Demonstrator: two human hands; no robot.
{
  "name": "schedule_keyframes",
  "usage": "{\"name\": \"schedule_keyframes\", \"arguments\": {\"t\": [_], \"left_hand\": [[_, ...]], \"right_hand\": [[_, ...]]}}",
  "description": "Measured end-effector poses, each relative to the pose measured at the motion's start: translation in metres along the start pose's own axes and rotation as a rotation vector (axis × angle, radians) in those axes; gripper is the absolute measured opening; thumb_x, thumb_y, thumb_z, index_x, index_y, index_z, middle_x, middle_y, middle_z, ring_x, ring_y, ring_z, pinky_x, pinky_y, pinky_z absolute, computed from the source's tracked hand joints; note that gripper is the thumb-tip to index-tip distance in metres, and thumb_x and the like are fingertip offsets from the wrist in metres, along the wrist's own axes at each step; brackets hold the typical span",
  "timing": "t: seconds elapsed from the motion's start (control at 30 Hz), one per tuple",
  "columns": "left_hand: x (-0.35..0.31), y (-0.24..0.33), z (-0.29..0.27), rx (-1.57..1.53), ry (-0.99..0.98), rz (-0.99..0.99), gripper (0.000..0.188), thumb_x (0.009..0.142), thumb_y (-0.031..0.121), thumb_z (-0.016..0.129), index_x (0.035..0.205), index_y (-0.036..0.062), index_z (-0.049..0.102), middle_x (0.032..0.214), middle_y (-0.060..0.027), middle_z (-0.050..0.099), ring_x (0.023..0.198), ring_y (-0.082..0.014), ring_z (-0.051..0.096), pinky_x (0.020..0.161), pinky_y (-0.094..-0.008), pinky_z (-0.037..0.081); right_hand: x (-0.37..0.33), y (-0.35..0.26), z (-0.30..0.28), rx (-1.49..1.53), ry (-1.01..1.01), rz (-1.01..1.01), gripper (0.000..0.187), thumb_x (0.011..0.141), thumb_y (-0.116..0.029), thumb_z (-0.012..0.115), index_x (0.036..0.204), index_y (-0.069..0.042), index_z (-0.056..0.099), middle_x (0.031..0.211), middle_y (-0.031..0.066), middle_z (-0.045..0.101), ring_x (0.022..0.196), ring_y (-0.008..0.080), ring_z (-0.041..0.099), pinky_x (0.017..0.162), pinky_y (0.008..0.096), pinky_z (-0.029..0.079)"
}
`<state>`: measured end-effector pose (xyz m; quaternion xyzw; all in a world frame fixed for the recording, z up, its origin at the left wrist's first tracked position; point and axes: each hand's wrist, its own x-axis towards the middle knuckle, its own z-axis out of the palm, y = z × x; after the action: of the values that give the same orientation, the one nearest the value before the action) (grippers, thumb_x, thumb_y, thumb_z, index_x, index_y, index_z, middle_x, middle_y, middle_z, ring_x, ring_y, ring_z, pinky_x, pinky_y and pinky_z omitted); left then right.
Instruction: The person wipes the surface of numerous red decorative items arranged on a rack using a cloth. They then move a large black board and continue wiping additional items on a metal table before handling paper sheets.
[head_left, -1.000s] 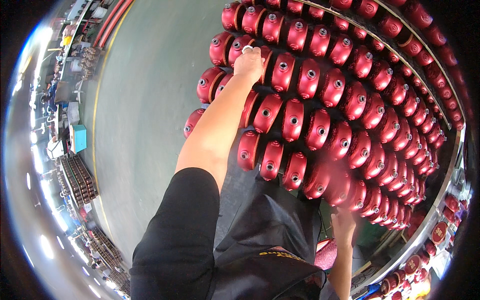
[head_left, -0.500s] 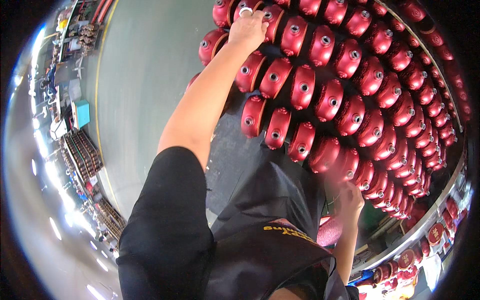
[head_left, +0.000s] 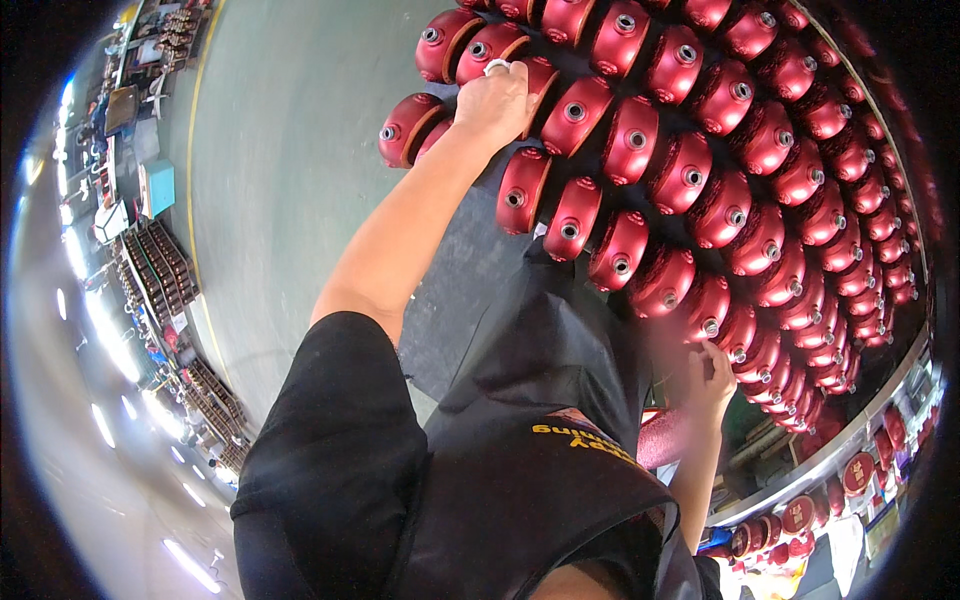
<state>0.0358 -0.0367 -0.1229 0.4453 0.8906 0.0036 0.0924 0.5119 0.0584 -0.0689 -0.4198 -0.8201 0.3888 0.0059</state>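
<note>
Grey-green concrete floor (head_left: 290, 170), yellow line (head_left: 192, 150); cluttered shelving (head_left: 160, 265) far left; bright ceiling lights (head_left: 100, 320).

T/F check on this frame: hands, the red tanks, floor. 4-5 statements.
1. The left hand rests on a red tank in the stacked rows. True.
2. The tanks are blue. False: they are glossy red.
3. The right hand is low, at the near tanks. True.
4. The left hand is gloved. False: it is bare, with a ring.
5. The floor is wooden. False: smooth grey-green.
</note>
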Motion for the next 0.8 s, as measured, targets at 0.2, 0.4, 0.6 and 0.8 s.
{"name": "schedule_keyframes", "arguments": {"t": [0.2,0.4,0.6,0.8], "left_hand": [[0.003,-0.007,0.004,-0.073,0.082,0.066,0.029,0.091,0.030,0.058,0.101,0.0032,0.054,0.096,-0.0229,0.061,0.077,-0.0414,0.065,0.066,-0.0484,0.055],[-0.001,-0.001,0.005,-0.067,0.097,0.062,0.028,0.091,0.032,0.058,0.100,0.0055,0.055,0.097,-0.0208,0.061,0.079,-0.0410,0.065,0.066,-0.0480,0.055],[-0.031,0.033,-0.004,-0.162,0.213,0.135,0.029,0.089,0.029,0.060,0.112,0.0112,0.060,0.099,-0.0200,0.059,0.083,-0.0380,0.064,0.069,-0.0464,0.055],[-0.053,0.085,0.014,-0.295,0.212,0.221,0.029,0.086,0.027,0.064,0.109,0.0100,0.059,0.094,-0.0168,0.058,0.077,-0.0347,0.064,0.066,-0.0429,0.055]], "right_hand": [[-0.006,0.002,0.000,0.036,0.003,-0.002,0.023,0.085,-0.007,0.067,0.105,0.003,0.063,0.082,0.0130,0.061,0.073,0.0243,0.060,0.069,0.0335,0.049],[-0.010,0.005,0.003,0.015,-0.009,-0.025,0.023,0.085,-0.007,0.068,0.105,0.003,0.063,0.081,0.0129,0.061,0.072,0.0251,0.060,0.070,0.0346,0.049],[-0.001,-0.013,0.004,0.032,0.011,-0.023,0.023,0.084,-0.007,0.068,0.106,0.000,0.064,0.081,0.0129,0.062,0.073,0.0249,0.061,0.072,0.0338,0.050],[0.011,-0.037,0.004,0.046,0.035,-0.066,0.022,0.085,-0.007,0.068,0.105,0.000,0.064,0.082,0.0141,0.062,0.073,0.0246,0.062,0.070,0.0321,0.050]]}}
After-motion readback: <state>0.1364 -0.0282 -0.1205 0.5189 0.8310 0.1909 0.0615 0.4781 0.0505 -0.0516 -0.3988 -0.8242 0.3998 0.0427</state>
